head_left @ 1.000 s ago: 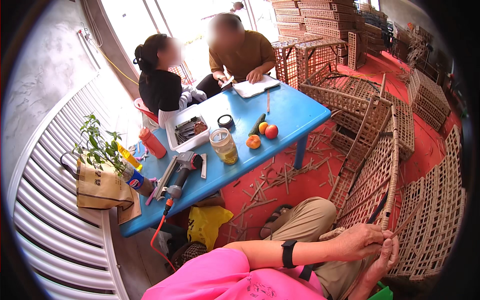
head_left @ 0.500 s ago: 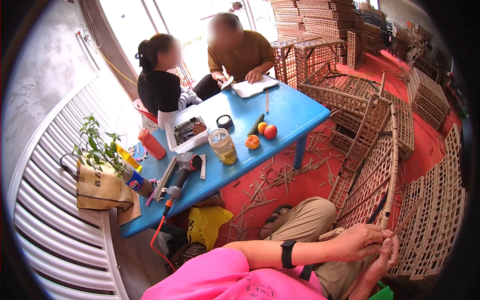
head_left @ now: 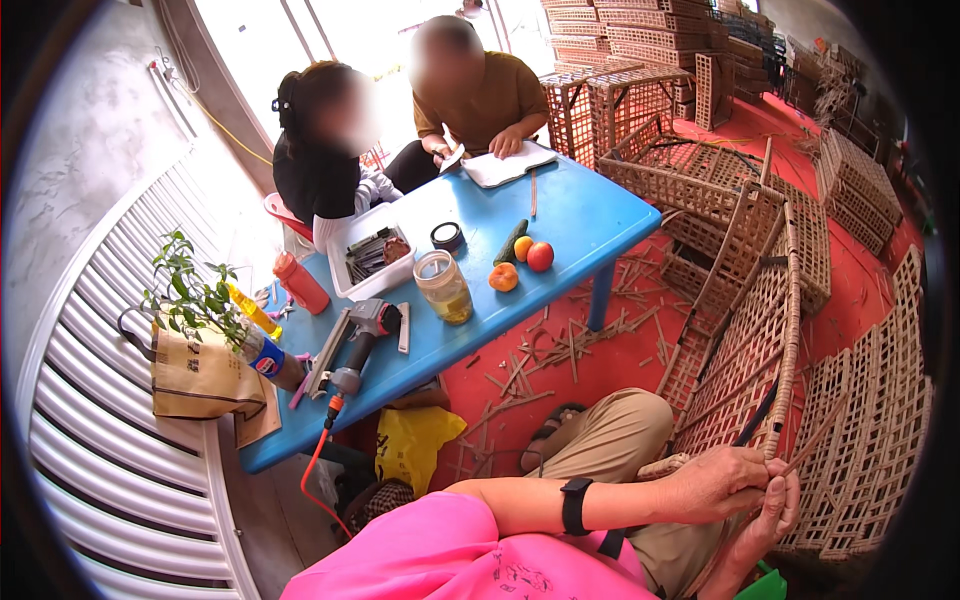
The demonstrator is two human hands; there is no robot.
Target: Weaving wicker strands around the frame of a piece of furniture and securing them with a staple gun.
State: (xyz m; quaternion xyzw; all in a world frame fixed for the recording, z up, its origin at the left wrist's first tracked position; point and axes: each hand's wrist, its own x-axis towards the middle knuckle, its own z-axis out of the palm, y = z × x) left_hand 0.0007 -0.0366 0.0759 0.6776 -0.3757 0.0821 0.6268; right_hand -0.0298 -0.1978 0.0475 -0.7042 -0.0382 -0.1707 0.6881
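Observation:
A large woven basket frame [head_left: 735, 370] leans beside my knees, its wrapped rim [head_left: 793, 300] curving down to my fingers. My left hand [head_left: 715, 485], with a black band at the wrist, is closed in a pinch at the rim's lower end. Just below and touching it, my right hand [head_left: 768, 520] is closed too, thumb against fingers. A thin brown weaving strip [head_left: 818, 437] sticks out up and to the right from between the hands. Exactly where it passes through the fingers is hidden.
A blue table [head_left: 430, 375] bears a nail gun [head_left: 365, 335], a glass jar [head_left: 443, 290], a white bin [head_left: 345, 250], fruit and a cucumber. Two people sit behind it. A woven panel [head_left: 860, 430] is at the right; basket stacks [head_left: 640, 45] stand behind. Strip offcuts [head_left: 570, 350] litter the red floor.
My hands stay in the same place with the strip. The seated person in black has leaned slightly toward the table, turning the head.

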